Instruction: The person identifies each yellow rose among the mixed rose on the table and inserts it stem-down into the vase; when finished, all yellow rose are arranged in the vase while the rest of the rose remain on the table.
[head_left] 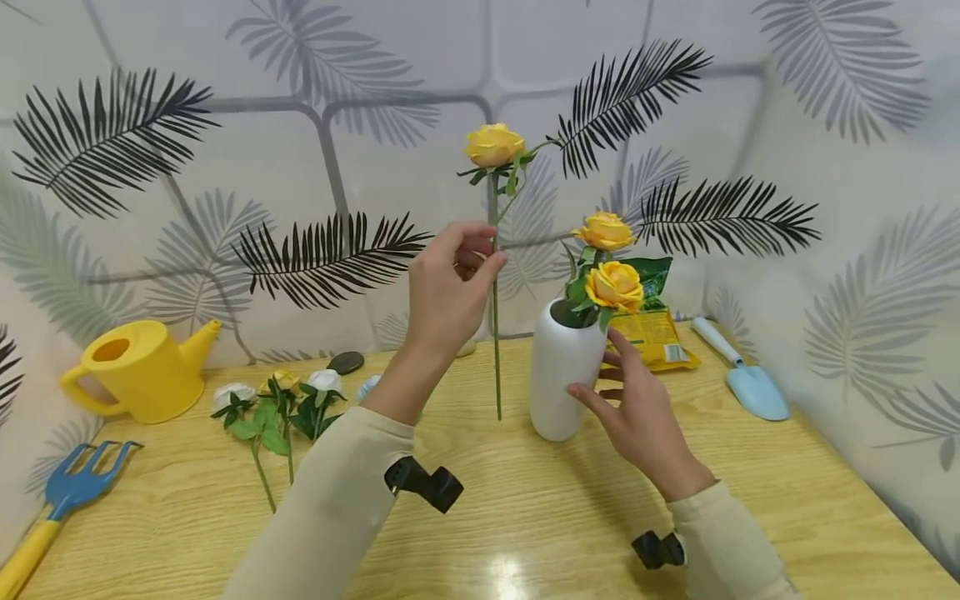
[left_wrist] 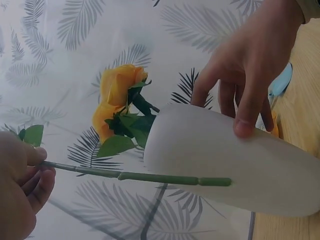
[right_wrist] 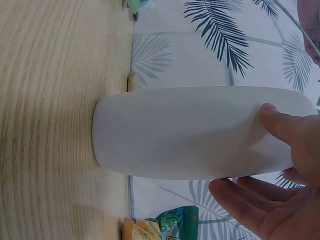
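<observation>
Thumb and fingertips of the left hand (head_left: 452,283) pinch the green stem of a yellow rose (head_left: 495,147), held upright with its bloom above the hand. Its bare lower end hangs outside the vase (head_left: 566,379), to its left and below the rim. The right hand (head_left: 637,408) grips the white vase from its right side, thumb on the near wall, fingers curving round toward the back. The vase stands on the table (head_left: 510,500) with two more yellow blooms (head_left: 615,286) rising from its mouth.

Behind the vase sits a yellow and green packet (head_left: 654,337); right of that, a trowel (head_left: 757,390) with a pale blue blade. Left of the hands, white and yellow flowers (head_left: 325,382) lie near a dark stone (head_left: 346,362). Farther left are a yellow watering can (head_left: 146,379) and, nearer the front, a blue hand fork (head_left: 75,486). A leaf-patterned backdrop (head_left: 420,183) rises behind everything.
</observation>
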